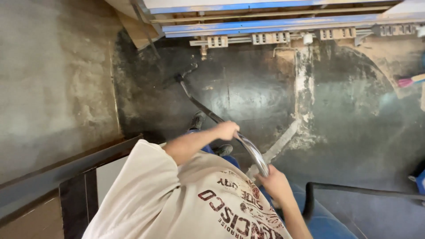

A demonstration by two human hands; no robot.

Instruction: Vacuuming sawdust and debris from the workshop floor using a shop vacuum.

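Note:
I hold a long metal vacuum wand (250,150) with both hands. My left hand (228,129) grips the tube higher along its shaft. Lower down, close to my body, my right hand (274,182) closes on the wand's shiny end. The tube runs up and left to a dark floor nozzle (183,74) resting on the stained, dark concrete floor (248,88). A black hose (354,189) bends away from near my right hand toward the right edge. My beige printed shirt (186,199) fills the bottom of the view.
Blue-edged frames and rails (265,24) lie along the far side of the floor. A dark wooden ledge (66,170) crosses the lower left. A pink and yellow brush (409,81) sticks in at the right edge. My shoes (198,119) stand beside the wand.

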